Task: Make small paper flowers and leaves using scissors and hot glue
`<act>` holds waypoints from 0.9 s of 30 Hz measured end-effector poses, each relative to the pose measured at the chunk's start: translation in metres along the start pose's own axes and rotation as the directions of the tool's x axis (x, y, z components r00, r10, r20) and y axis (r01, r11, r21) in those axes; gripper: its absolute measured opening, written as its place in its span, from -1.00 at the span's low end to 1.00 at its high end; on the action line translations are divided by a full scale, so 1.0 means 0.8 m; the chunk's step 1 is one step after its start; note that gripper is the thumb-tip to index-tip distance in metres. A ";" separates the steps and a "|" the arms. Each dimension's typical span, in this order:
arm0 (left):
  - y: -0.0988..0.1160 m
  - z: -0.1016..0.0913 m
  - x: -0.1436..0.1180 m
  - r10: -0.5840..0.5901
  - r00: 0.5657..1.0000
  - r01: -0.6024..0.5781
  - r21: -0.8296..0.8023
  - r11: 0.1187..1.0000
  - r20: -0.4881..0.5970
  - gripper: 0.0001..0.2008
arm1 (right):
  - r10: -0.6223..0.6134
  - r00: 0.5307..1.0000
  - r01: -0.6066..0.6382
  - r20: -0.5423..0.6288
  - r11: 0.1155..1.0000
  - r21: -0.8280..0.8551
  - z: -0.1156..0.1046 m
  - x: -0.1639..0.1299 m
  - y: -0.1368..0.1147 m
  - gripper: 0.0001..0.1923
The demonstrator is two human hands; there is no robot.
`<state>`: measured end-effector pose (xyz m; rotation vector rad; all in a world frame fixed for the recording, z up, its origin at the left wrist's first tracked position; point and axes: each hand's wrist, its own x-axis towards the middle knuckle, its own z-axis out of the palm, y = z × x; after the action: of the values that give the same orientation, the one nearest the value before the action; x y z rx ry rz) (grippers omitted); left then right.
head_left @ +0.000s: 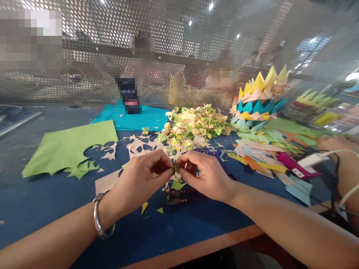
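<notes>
A small folded green paper piece (175, 170) is pinched between both hands above the dark blue table. My left hand (144, 177), with a silver bangle at the wrist, closes thumb and fingers on its left side. On its right side my right hand (206, 175) grips it the same way. Below the hands lie dark-handled scissors (183, 197), partly hidden, and a green paper scrap (177, 184). Just beyond the fingers sprawl pale pink paper offcuts (140, 145) with round holes cut out.
A heap of small folded paper pieces (196, 123) rises behind the hands. Green sheet (70, 145) and blue sheets (146, 118) lie left of it. A tiered paper crown (255, 101), paper strips (269, 164), a magenta power strip (297, 166) with cords and another person's arm (347, 168) are at right.
</notes>
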<state>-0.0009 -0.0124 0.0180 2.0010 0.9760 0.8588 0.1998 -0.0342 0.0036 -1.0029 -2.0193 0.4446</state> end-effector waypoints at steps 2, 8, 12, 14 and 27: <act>0.002 0.001 -0.002 0.063 0.998 -0.060 0.086 0.994 -0.027 -0.93 | 0.014 1.000 -0.014 -0.018 1.000 0.005 0.001 0.000 0.000 -0.95; 0.006 0.004 -0.005 0.159 0.983 -0.135 0.224 0.965 -0.092 -0.91 | 0.006 1.000 -0.006 -0.022 1.000 0.023 0.004 -0.002 -0.003 -0.93; 0.002 0.004 -0.005 0.169 0.981 -0.145 0.222 0.964 -0.092 -0.93 | 0.008 1.000 -0.008 -0.017 1.000 0.029 0.005 -0.003 -0.006 -0.95; 0.000 0.005 -0.005 0.161 0.984 -0.141 0.209 0.968 -0.081 -0.94 | 0.016 1.000 -0.015 -0.009 0.999 0.047 0.005 -0.003 -0.006 -0.96; -0.007 0.010 -0.001 0.052 0.997 -0.052 0.010 0.999 -0.064 -0.94 | 0.008 1.000 -0.009 0.007 0.998 0.054 0.007 -0.005 -0.004 -0.95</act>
<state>0.0033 -0.0132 0.0093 2.0243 0.9683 0.9537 0.1950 -0.0391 0.0005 -0.9785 -1.9995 0.5056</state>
